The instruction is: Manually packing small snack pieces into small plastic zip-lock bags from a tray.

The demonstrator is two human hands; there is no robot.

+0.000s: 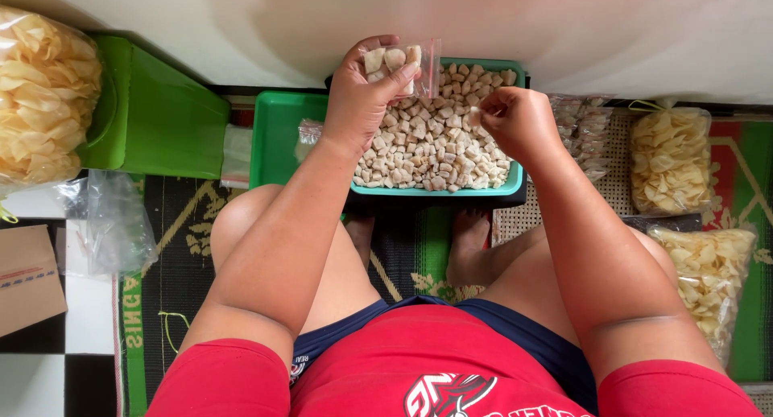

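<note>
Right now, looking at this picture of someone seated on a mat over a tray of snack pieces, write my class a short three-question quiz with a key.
1. True or false: the left hand holds a small clear bag with a few pale pieces inside.
2. What colour is the tray that holds the heap of pale pieces?
A. red
B. teal green
C. black
3. Fill in: the right hand pinches something small above the ____.

Key:
1. True
2. B
3. tray; the pinched item is too small to identify.
</note>
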